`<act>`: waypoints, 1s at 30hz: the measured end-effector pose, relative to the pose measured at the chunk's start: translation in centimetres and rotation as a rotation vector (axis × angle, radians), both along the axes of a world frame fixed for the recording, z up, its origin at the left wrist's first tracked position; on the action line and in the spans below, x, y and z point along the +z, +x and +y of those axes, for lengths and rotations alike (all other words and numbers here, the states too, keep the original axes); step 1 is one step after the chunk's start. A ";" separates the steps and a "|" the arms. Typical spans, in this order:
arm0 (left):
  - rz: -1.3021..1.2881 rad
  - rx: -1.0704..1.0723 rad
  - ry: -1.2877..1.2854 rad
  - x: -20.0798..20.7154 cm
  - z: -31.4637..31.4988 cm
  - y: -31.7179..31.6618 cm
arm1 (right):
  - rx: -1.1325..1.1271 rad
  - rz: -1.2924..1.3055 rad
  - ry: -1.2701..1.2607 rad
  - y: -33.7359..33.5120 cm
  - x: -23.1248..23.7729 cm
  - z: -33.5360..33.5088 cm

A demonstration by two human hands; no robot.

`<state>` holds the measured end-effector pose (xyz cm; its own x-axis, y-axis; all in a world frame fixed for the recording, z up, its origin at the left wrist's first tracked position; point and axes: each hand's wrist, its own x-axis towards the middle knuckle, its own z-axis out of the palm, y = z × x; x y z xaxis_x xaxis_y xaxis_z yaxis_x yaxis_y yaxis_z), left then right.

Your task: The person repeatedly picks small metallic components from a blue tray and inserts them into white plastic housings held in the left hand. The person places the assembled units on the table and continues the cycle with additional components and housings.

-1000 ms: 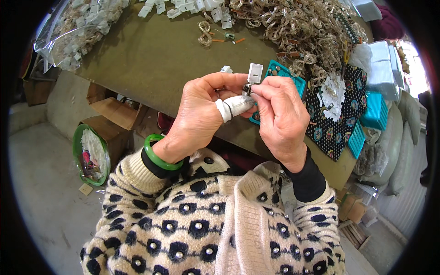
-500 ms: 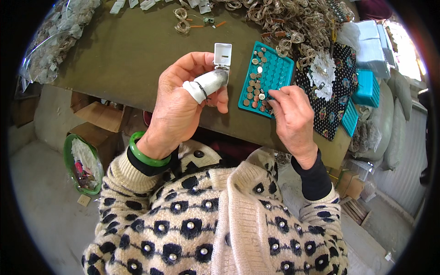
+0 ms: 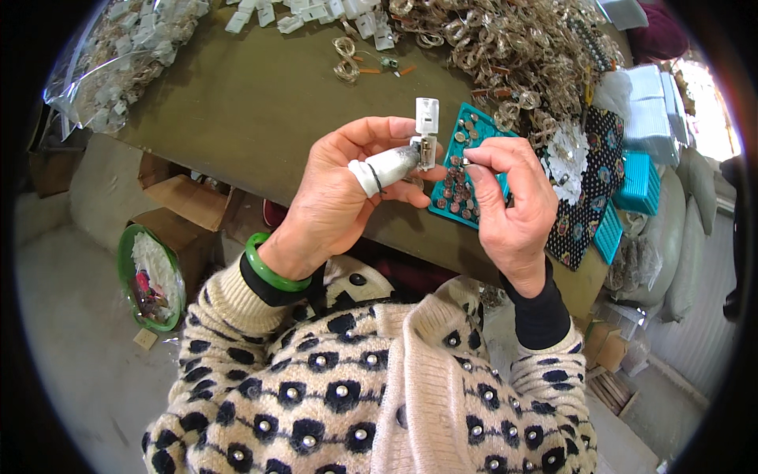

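Note:
My left hand [image 3: 316, 189], its thumb wrapped in a white cover tied with a dark band, grips a small white plastic battery case [image 3: 427, 117] with its lid swung up. Metal contacts show inside the lower half. Thumb and forefinger of my right hand [image 3: 517, 209] pinch a small silvery button cell [image 3: 467, 160], seen nearly edge-on, a short way right of the case. Under that hand lies a teal tray [image 3: 489, 126] with round pockets, partly hidden by the fingers. Several button cells [image 3: 454, 189] sit along its left and near side.
Coiled wire strands [image 3: 505, 47] heap at the back right, one coil [image 3: 346, 59] apart. White cases [image 3: 316, 11] lie along the far edge, a filled clear bag [image 3: 142, 63] at far left. White pieces [image 3: 567, 162] rest on dark patterned cloth [image 3: 594, 189]. Teal trays [image 3: 638, 186] stack right.
My right hand has lifted from the tray's near corner toward the case, a button cell now visible in its fingertips. My left hand still holds the case, now nearer the tray in view.

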<state>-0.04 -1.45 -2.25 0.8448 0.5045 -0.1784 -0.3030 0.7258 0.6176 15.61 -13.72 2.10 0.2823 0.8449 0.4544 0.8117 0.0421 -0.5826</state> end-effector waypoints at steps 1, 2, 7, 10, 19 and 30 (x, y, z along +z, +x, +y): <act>-0.002 0.009 0.025 0.1 0.0 0.0 | 0.017 -0.027 0.030 -0.3 -0.1 0.7; -0.003 0.011 0.027 0.1 0.1 0.1 | 0.025 -0.035 0.057 -0.6 -0.2 1.3; -0.059 0.036 -0.086 0.3 0.3 0.1 | 0.003 -0.116 0.161 -1.0 -0.8 3.1; -0.047 0.054 -0.109 0.3 0.2 0.0 | 0.006 -0.157 0.193 -1.1 -1.1 3.2; -0.054 0.068 -0.084 0.2 -0.4 0.2 | 0.111 -0.188 0.156 -0.9 -0.8 3.1; -0.070 0.029 0.246 0.3 0.2 -0.6 | 0.237 1.457 -0.156 -1.3 0.4 2.6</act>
